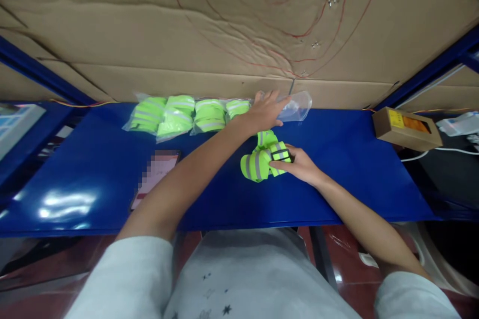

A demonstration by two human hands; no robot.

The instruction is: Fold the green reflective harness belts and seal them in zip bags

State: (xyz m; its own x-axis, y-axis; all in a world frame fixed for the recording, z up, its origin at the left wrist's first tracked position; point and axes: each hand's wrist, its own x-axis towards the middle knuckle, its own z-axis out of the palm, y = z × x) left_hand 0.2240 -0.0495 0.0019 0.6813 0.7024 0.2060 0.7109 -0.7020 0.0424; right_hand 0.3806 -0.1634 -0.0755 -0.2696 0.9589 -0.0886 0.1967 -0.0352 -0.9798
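My right hand [302, 164] is closed on a rolled neon-yellow reflective strap [256, 165] with grey stripes. A black buckle shows between its thumb and fingers, and the loose folds of the strap lie to the left. My left hand [266, 111] reaches forward to the back of the table, palm down with the fingers apart. Beside its fingertips lies a clear plastic bag [299, 107]; whether they touch it I cannot tell. Several bagged yellow strap rolls [175, 113] stand in a row left of this hand, the rightmost partly hidden behind it.
A blue table [348, 159] spans the view, with a cardboard wall [149, 40] behind it. A phone [155, 174] lies left of my left forearm. At the right are an open cardboard box [385, 132] with orange contents and a white cable [415, 156].
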